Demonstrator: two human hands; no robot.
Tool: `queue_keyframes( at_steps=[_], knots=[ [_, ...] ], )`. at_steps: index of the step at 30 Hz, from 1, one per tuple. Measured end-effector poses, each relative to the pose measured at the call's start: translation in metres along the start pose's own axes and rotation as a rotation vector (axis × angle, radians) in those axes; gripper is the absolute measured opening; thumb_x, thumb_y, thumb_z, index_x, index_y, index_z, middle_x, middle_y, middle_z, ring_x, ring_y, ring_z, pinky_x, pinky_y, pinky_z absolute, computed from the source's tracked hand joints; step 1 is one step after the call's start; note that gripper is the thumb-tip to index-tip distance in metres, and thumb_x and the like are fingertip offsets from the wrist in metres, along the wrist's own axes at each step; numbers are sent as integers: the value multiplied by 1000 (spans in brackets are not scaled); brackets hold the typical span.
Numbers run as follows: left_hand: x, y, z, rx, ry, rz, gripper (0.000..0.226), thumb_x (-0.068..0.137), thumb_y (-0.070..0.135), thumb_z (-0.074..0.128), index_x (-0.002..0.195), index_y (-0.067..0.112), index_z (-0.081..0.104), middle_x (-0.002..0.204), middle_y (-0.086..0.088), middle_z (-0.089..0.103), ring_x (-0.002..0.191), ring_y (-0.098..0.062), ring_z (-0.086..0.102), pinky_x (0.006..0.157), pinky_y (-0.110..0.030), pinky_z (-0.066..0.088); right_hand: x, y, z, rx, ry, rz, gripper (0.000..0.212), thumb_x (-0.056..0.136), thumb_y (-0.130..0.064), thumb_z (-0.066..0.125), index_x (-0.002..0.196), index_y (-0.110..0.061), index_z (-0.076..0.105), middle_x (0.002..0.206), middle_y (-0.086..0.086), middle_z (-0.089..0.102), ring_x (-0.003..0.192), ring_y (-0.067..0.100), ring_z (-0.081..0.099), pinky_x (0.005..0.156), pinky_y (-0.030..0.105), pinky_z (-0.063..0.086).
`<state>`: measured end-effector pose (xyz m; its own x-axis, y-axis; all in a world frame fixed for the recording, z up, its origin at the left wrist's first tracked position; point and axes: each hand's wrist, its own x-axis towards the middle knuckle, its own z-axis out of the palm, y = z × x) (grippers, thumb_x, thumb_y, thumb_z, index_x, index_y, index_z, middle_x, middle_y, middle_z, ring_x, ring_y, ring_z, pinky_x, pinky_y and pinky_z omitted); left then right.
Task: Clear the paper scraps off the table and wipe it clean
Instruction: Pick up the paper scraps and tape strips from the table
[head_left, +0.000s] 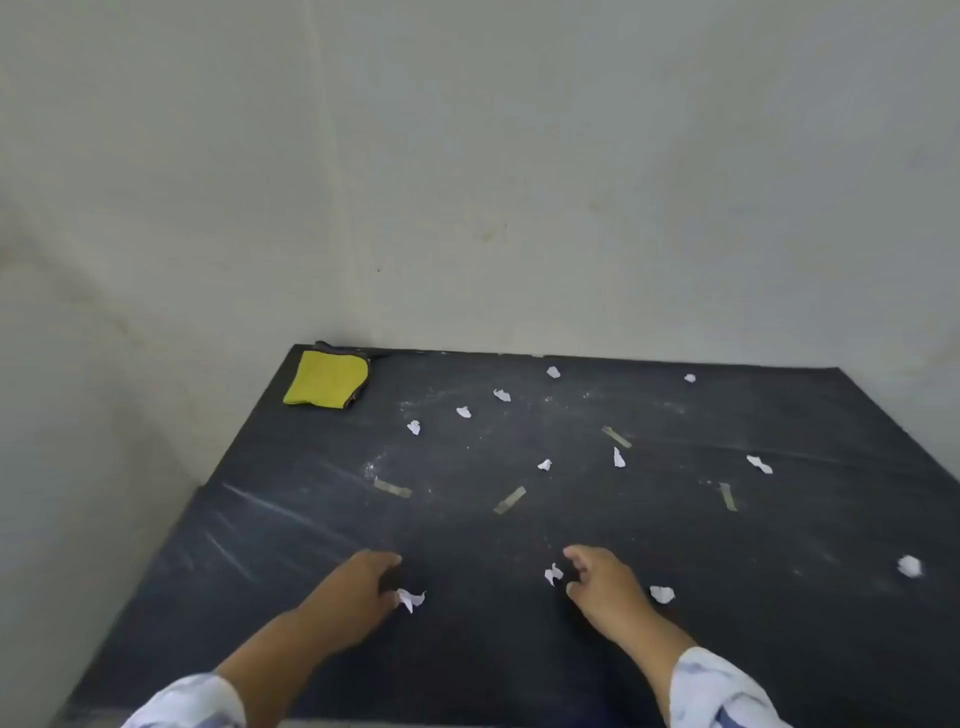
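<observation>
Down from the head camera, a black rectangular table (675, 649) set into a pale wall corner carries torn white paper scraps (759, 464) scattered over most of its top, among several short strips of beige tape (509, 500). A folded yellow cloth (326, 378) lies at the far left corner. The left hand (358, 592) curls its thumb tip onto one crumpled scrap (411, 600); whether it pinches it I cannot tell. The right hand (605, 587) has forefinger and thumb parted, another small scrap (553, 574) lying at the gap, not clamped.
</observation>
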<state>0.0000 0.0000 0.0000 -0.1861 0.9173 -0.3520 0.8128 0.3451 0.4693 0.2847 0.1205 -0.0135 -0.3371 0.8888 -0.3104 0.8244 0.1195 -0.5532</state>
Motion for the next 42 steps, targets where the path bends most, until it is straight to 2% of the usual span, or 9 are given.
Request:
queue_keyframes(
  at_steps=[4,7,13,19,22,27,31,35,42],
  knots=[
    [2,-9,10,-30,-11,32,59,87,28,61,140,19,38,136,2,44,124,-11,44,100,-16,30,-4,-5,18,-24,6,-46,54,88,-12,54,139,-22,38,141,1,38,128,17,37,103,20,28],
    [4,-6,19,-19,1,70,60,86,31,62,141,21,37,137,3,42,125,-13,42,103,-21,34,-5,-11,38,-163,28,-56,50,93,-13,45,141,-24,35,149,0,27,135,19,24,110,28,27],
    [11,2,33,178,-52,169,45,95,21,49,140,24,41,135,3,40,124,-17,39,104,-28,37,-9,-12,53,-269,82,-65,49,89,4,40,135,-13,45,142,5,37,126,20,39,103,24,33],
    [20,4,29,249,-116,86,20,94,10,48,110,14,59,109,-3,50,101,-23,56,87,-29,45,-5,-37,59,-216,72,-120,32,91,-6,44,116,-14,62,116,5,56,108,23,54,93,27,44],
    [22,-9,20,129,-36,-52,17,94,18,45,94,16,61,90,-1,50,88,-22,57,78,-29,45,-5,-77,77,-142,19,-206,26,90,-8,45,104,-14,66,110,7,58,103,26,56,90,28,44],
    [16,-29,14,-34,144,-173,12,94,17,49,92,17,61,96,-1,55,77,-12,54,68,-21,43,-6,-133,108,-203,-97,-314,28,90,-5,42,113,-15,53,115,9,53,106,26,51,83,32,42],
    [11,-28,26,-134,251,-94,25,95,17,51,118,16,60,118,-2,54,100,-12,56,83,-13,37,-2,-143,119,-247,-97,-311,27,91,-2,41,116,-8,50,121,12,48,111,27,46,80,30,37],
    [1,-26,33,-123,207,10,46,94,13,51,139,15,42,139,-1,45,129,-16,39,107,-22,28,-3,-134,124,-215,-85,-347,28,95,-13,41,122,-13,50,120,8,47,111,23,47,89,32,44],
    [-12,-7,25,50,264,-12,54,93,22,41,146,25,27,148,8,34,138,-12,24,114,-31,17,-19,-115,110,-165,25,-316,46,93,-14,43,138,-22,35,141,-1,35,126,19,36,104,31,36]
  ],
)
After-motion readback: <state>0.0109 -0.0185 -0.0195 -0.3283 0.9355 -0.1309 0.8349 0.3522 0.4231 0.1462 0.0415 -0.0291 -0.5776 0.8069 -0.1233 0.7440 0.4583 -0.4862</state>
